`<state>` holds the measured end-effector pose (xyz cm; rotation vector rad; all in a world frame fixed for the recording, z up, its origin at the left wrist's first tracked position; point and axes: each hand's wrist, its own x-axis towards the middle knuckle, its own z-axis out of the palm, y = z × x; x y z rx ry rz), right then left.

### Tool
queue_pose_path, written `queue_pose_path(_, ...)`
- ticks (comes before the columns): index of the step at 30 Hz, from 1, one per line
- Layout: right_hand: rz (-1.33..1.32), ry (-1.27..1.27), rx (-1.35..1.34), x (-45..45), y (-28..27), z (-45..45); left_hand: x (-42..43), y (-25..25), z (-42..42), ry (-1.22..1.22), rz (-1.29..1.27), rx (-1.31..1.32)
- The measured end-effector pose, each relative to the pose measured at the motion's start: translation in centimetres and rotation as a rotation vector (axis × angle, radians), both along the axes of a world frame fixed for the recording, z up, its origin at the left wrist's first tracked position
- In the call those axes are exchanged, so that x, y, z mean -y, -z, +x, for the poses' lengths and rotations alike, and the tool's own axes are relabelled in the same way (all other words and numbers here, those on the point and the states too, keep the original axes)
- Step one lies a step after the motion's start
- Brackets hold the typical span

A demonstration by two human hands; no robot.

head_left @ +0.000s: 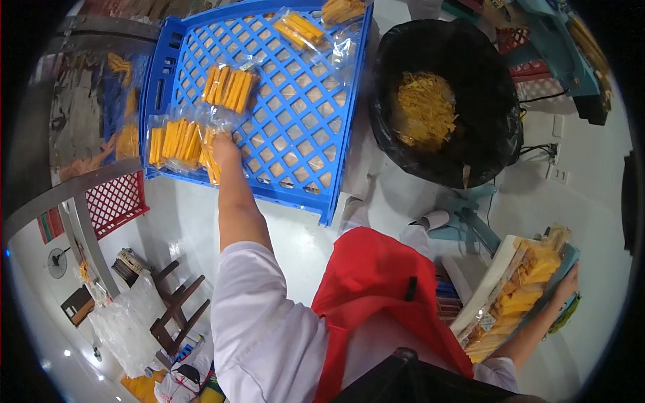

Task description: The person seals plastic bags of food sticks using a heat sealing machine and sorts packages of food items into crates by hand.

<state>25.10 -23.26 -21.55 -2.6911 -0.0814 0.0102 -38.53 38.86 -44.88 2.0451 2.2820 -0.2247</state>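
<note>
At the near left corner of a blue lattice crate (329, 158), my left hand (225, 149) is closed on a clear bag of yellow sticks (210, 158). More bags of yellow sticks (176, 140) lie beside it, with another bag (230, 88) just beyond. Further bags (299, 28) rest at the crate's far side. Out at the right, my right hand (568, 282) grips the outer edge of a tray (571, 258) that holds several clear bags of yellow pieces (521, 299). Part of that hand is hidden behind the tray.
Right of the crate stands a bin lined with a black bag (484, 114), with yellow scraps (424, 111) inside. A metal frame (80, 181) runs along the left. Below left are a red crate (115, 205), a wooden rack (178, 309) and another person (181, 379).
</note>
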Motion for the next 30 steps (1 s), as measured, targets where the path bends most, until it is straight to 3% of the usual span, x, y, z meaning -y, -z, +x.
queue_pose_path(2, 0.005, 0.037, -0.062, -0.1, -0.6, 0.1, 0.6, 0.9, -0.6, 0.030, 0.046, 0.030)
queue_pose_path(5, 0.095, 0.139, -0.316, -0.9, -1.2, -0.3, 1.0, -0.2, 1.0, -0.184, 0.017, 0.113)
queue_pose_path(8, 0.096, 0.007, -0.097, -0.6, -0.1, 0.0, 1.6, 0.2, 1.1, -0.103, -0.225, -0.134)
queue_pose_path(10, 0.010, 0.030, 0.072, -2.6, -0.8, -1.8, 2.4, -0.9, 2.6, -0.107, -0.168, -0.162)
queue_pose_path(12, 0.000, 0.053, 0.017, -4.0, -1.8, -3.0, 2.0, 0.9, 2.5, -0.003, -0.024, -0.299)
queue_pose_path(15, 0.032, 0.117, -0.141, -3.3, -1.8, -2.2, 0.3, 4.4, 0.2, -0.010, -0.026, -0.317)
queue_pose_path(16, 0.050, 0.133, -0.193, -2.3, -1.4, -1.4, 1.2, 3.0, 0.7, -0.015, -0.033, -0.317)
queue_pose_path(17, 0.067, 0.149, -0.244, -1.3, -1.0, -0.6, 1.9, 1.1, 1.0, -0.101, 0.004, -0.180)
queue_pose_path(19, -0.134, -0.140, 0.187, -0.3, 0.4, 0.1, 3.4, -2.1, 0.5, -0.193, 0.066, -0.037)
queue_pose_path(21, -0.016, -0.049, 0.055, -2.2, -0.3, -1.4, 4.8, -3.8, -1.4, -0.191, 0.270, 0.308)
queue_pose_path(22, 0.083, 0.041, -0.082, -3.2, -0.9, -2.1, 5.4, -4.3, -2.2, -0.187, 0.292, 0.316)
queue_pose_path(24, 0.148, 0.056, -0.230, -2.2, -0.2, -0.9, 6.5, -5.6, -3.2, -0.233, 0.428, 0.922)
queue_pose_path(25, -0.006, -0.035, -0.069, -1.4, 1.2, 0.0, 7.1, -7.9, -2.2, -0.221, 0.449, 0.944)
queue_pose_path(27, -0.184, -0.189, 0.250, -2.2, 1.0, -0.6, 8.4, -14.1, 2.0, -0.218, 0.300, 1.476)
queue_pose_path(28, -0.213, -0.261, 0.408, -5.7, -0.3, -2.8, 8.9, -17.1, 4.1, -0.191, 0.305, 1.508)
queue_pose_path(29, -0.118, -0.346, 0.410, -8.8, -1.8, -4.3, 9.4, -20.1, 6.2, -0.095, 0.250, 1.584)
queue_pose_path(30, 0.154, -0.401, 0.221, -13.1, -4.7, -7.7, 10.1, -23.2, 8.3, 0.008, 0.184, 1.651)
